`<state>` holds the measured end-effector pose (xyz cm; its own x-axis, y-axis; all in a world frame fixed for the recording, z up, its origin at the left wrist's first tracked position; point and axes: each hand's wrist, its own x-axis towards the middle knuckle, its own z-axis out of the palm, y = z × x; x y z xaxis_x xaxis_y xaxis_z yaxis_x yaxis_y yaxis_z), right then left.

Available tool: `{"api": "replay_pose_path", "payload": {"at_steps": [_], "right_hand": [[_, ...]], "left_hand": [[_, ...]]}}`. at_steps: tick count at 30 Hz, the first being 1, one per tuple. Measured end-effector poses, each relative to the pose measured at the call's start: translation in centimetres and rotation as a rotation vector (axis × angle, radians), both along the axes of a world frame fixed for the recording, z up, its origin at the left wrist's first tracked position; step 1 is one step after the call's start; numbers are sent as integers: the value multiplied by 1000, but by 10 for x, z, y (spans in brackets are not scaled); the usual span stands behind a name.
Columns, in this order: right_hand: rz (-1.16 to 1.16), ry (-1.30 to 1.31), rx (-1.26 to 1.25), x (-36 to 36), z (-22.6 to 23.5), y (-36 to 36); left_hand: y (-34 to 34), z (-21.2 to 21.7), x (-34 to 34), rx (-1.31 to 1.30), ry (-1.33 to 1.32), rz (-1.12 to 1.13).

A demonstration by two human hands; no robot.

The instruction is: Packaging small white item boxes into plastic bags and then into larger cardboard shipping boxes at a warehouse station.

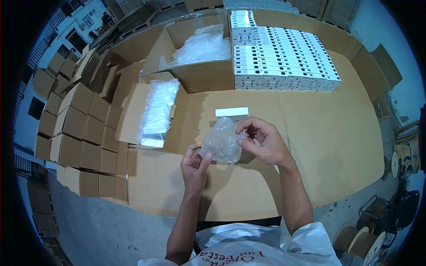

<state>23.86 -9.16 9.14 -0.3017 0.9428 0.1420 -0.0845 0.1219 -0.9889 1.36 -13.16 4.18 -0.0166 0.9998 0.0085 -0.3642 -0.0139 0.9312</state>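
A crumpled clear plastic bag (pixel 220 141) hangs between both hands above the cardboard-covered table (pixel 328 146). My left hand (pixel 194 166) pinches its lower left edge. My right hand (pixel 262 141) pinches its upper right corner. Just beyond the bag a small white box (pixel 231 111) lies flat on the cardboard.
Rows of small white boxes (pixel 284 57) are stacked at the back of the table. An open carton (pixel 195 75) with clear bags stands beside them. A bagged stack (pixel 157 113) lies on a cardboard flap at left. Brown cartons (pixel 75 128) are piled at far left; wooden spools (pixel 364 241) sit at lower right.
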Motion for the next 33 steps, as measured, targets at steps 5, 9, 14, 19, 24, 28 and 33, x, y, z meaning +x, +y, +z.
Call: {"api": "replay_pose_path", "payload": {"at_steps": [5, 9, 14, 19, 24, 28, 33], "right_hand": [[16, 142, 48, 0, -3, 6], [22, 202, 43, -1, -4, 6], [96, 178, 38, -3, -6, 3], [124, 136, -2, -1, -7, -1], [156, 193, -15, -4, -12, 5], [329, 337, -199, -6, -18, 8], [413, 455, -251, -24, -28, 13]], "left_hand": [[1, -12, -11, -90, 29, -10], [-5, -8, -17, -121, 215, -114], [4, 20, -20, 201, 396, 130], [36, 65, -12, 610, 870, -41], [59, 40, -15, 301, 392, -454], [66, 16, -21, 140, 122, -519], [76, 4, -31, 111, 104, -570]]}}
